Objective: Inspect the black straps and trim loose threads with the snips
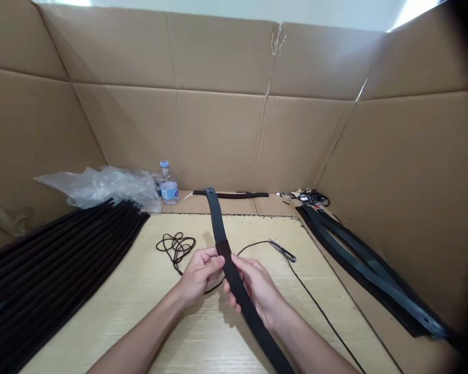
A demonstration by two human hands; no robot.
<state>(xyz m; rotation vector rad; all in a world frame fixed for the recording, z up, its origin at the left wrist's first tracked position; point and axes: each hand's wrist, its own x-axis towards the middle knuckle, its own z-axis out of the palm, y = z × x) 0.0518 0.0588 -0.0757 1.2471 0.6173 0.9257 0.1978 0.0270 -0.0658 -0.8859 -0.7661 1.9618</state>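
Both hands grip a long dark strap (pixel 244 296) that runs from the bottom edge up toward the back of the table. Its far part is a bare grey strip (pixel 217 218) with a hole at the tip; a dark fabric sleeve covers the nearer part. My left hand (pixel 203 270) pinches the sleeve's folded, brownish edge (pixel 223 248) from the left. From the right, my right hand (pixel 253 283) wraps the strap just below, thumb on its side. Behind the strap passes a thin black cord (pixel 253 245), coiled at left. Small thread snips (pixel 284 250) lie beyond my right hand.
Many black fabric sleeves (pixel 62 254) lie in a row at left, under a clear plastic bag (pixel 101 187). A water bottle (pixel 168 184) stands at the back. Grey strips (pixel 366 270) lie at right, near tangled cords (pixel 310 197). Cardboard walls (pixel 214 135) surround the table.
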